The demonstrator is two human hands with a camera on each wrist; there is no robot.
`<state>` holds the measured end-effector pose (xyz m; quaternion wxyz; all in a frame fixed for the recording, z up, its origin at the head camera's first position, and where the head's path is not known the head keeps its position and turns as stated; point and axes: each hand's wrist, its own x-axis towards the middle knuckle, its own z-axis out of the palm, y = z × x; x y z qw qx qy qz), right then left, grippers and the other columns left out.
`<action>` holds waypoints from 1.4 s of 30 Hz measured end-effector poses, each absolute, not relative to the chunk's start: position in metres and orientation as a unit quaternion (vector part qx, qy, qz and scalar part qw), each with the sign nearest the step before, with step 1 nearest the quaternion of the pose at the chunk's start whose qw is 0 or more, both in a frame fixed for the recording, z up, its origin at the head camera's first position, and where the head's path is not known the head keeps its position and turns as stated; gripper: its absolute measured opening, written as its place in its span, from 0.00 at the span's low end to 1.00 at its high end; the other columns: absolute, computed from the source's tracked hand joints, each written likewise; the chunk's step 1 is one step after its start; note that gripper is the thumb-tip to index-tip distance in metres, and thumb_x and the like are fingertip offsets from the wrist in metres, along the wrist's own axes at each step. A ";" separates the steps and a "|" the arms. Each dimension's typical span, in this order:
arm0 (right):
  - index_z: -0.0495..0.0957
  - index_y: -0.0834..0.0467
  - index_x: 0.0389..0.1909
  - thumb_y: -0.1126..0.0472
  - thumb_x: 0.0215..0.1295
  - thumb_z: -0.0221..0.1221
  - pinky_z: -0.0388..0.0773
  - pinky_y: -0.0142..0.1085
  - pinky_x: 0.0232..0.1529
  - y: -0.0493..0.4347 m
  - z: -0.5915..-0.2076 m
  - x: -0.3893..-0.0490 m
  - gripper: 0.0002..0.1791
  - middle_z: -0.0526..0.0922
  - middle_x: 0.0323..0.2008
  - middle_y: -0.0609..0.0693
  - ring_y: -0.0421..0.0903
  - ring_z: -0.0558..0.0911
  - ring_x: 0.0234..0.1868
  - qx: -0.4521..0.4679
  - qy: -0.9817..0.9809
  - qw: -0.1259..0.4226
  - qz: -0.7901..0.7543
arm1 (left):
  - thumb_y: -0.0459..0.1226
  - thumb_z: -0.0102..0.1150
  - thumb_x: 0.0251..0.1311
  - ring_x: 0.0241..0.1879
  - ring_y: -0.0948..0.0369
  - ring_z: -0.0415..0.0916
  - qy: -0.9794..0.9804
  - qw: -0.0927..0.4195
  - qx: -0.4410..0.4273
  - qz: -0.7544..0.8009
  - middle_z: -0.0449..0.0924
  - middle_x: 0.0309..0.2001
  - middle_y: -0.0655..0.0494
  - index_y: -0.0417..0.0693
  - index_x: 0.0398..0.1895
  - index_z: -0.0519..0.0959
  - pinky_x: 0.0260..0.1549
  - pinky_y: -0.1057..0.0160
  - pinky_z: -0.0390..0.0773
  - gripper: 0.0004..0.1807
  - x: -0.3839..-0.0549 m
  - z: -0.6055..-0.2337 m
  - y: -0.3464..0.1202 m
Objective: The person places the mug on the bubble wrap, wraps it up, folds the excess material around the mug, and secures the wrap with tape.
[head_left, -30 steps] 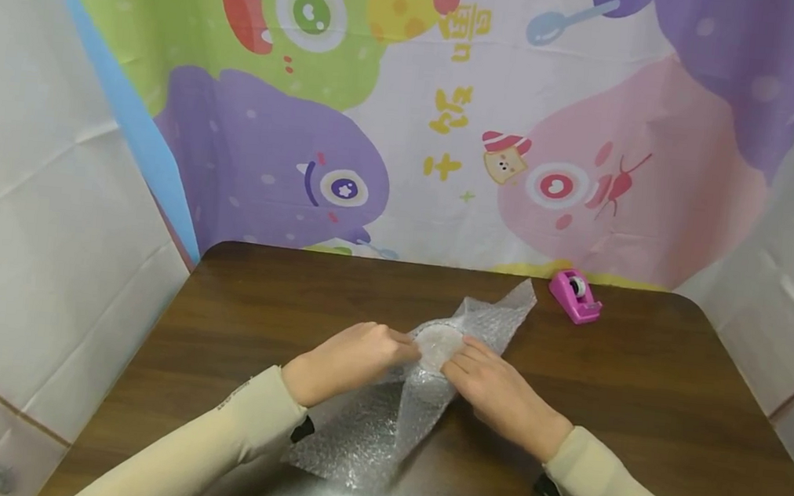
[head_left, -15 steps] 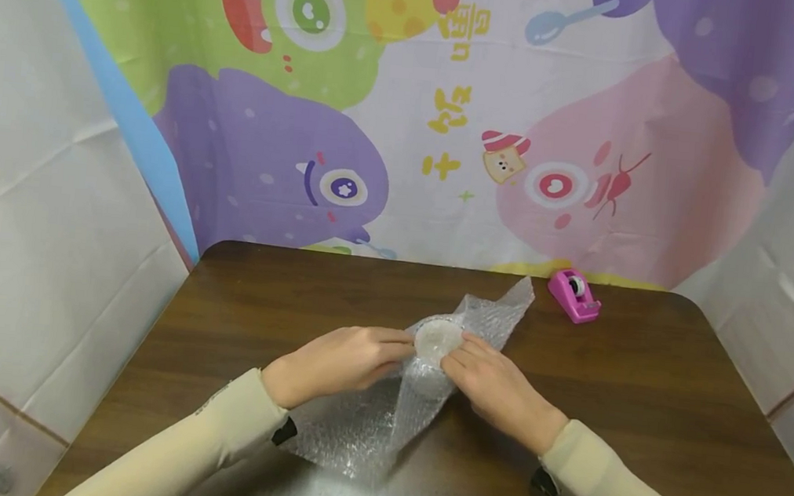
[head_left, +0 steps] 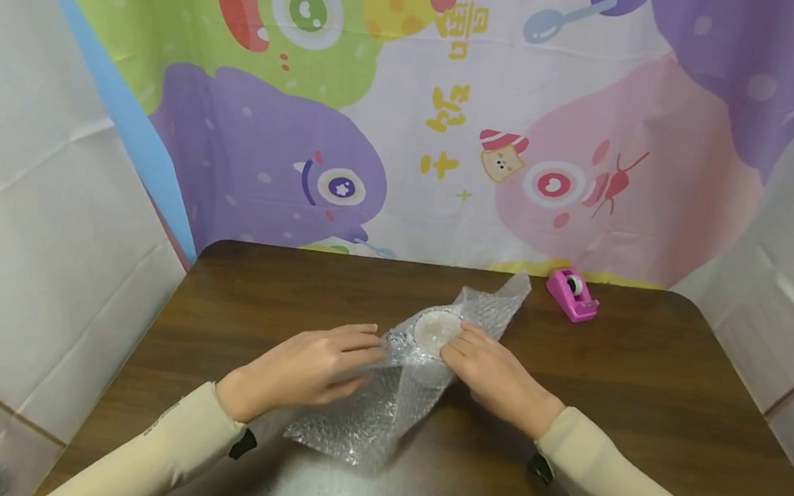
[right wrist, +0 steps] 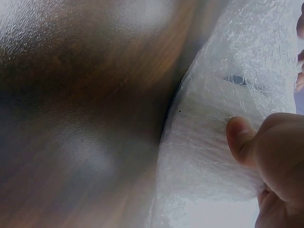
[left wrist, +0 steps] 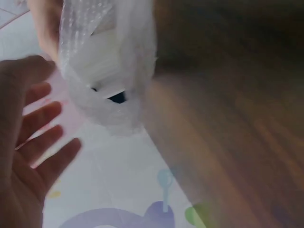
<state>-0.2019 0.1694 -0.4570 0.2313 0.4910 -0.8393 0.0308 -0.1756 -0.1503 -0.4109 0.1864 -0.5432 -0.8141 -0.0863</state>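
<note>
A sheet of bubble wrap (head_left: 356, 426) is wound round a white cup-like thing with a round, pale top (head_left: 436, 332). Through the layers in the left wrist view, a dark mark (left wrist: 117, 98) shows on its side. My right hand (head_left: 499, 375) grips the wrapped bundle from the right, fingers at the rim; its thumb (right wrist: 241, 142) presses on the wrap in the right wrist view. My left hand (head_left: 301, 367) is at the bundle's left, fingers spread and relaxed with fingertips close to the wrap's fold. Its fingers (left wrist: 45, 116) hold nothing in the left wrist view.
A pink tape dispenser (head_left: 572, 295) stands at the back right of the brown wooden table (head_left: 258, 291). Behind the table hangs a cartoon-printed curtain (head_left: 434, 228). Pale sheets (head_left: 56, 171) flank both sides. One wrap tail reaches toward the dispenser, another toward the front.
My left hand has let go of the rim and drawn back to the left, its fingers loosening. My right hand keeps its grip; the bundle has shifted slightly away from me.
</note>
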 end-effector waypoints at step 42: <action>0.70 0.56 0.32 0.83 0.49 0.59 0.73 0.49 0.70 0.171 -0.458 -0.202 0.19 0.79 0.31 0.46 0.48 0.82 0.44 0.489 -0.841 0.228 0.035 | 0.33 0.58 0.39 0.55 0.51 0.79 -0.729 0.239 -0.637 -0.076 0.82 0.53 0.49 0.49 0.50 0.83 0.59 0.54 0.80 0.27 -0.150 -0.470 -0.189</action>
